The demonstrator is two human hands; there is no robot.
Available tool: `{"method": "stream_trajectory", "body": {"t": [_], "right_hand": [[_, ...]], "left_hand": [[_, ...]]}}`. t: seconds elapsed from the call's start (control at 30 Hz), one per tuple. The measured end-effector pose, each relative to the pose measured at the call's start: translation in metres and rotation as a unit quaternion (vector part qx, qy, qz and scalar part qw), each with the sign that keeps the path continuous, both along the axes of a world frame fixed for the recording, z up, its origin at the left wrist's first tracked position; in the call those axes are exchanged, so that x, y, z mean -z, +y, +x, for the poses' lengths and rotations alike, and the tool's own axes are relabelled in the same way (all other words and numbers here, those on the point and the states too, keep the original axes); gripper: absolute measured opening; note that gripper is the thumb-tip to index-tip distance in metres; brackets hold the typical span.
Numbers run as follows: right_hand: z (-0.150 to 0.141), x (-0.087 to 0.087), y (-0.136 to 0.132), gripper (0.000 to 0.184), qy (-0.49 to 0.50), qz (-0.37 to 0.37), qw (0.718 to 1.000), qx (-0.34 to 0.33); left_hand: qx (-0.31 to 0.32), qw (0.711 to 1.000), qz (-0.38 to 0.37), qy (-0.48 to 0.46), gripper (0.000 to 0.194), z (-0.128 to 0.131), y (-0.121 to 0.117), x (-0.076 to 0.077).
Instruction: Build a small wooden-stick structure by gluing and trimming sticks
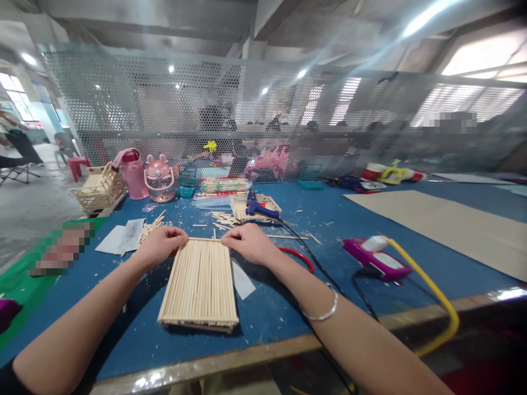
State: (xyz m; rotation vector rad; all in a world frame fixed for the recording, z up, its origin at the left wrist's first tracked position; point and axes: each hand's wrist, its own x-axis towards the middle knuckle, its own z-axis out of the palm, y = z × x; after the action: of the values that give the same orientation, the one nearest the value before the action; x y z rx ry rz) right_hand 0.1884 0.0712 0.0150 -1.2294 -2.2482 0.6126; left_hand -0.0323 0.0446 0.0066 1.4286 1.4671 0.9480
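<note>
A panel of pale wooden sticks laid side by side rests on the blue table before me, with crosswise sticks along its near and far edges. My left hand pinches the far left corner, at the end of the far cross stick. At the far right corner, my right hand pinches the other end of that stick. Just beyond the hands, a blue glue gun lies on a small stick frame. Loose sticks are heaped past my left hand. A white paper piece lies right of the panel.
A purple power strip with a yellow cable sits right, near a large cardboard sheet. At the back left stand a pink bottle, a clear pink jug and a stick-built model. A perforated metal screen borders the table's back.
</note>
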Motion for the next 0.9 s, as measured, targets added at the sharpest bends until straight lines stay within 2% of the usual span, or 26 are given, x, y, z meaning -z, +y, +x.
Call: {"method": "stream_trajectory", "body": {"t": [0.1,0.2,0.4,0.47,0.9], "right_hand": [[0.006,0.002,0.008,0.02,0.044,-0.098,0.993,-0.038],[0.01,0.006,0.014,0.019,0.111,-0.215,0.969,-0.054],[0.008,0.012,0.015,0.005,0.22,-0.315,0.923,-0.014],[0.007,0.013,0.015,0.007,0.233,-0.326,0.916,-0.006],[0.006,0.012,0.014,0.013,0.234,-0.306,0.923,-0.015]], "left_hand": [[0.002,1.0,0.001,0.0,0.024,0.0,0.0,0.0],[0.011,1.0,0.007,0.007,0.024,-0.002,0.001,0.002],[0.007,1.0,0.007,0.008,0.024,-0.005,0.003,0.005],[0.004,1.0,0.005,0.007,0.024,-0.004,0.002,0.004],[-0.004,1.0,0.0,0.005,0.024,-0.001,0.001,0.002]]}}
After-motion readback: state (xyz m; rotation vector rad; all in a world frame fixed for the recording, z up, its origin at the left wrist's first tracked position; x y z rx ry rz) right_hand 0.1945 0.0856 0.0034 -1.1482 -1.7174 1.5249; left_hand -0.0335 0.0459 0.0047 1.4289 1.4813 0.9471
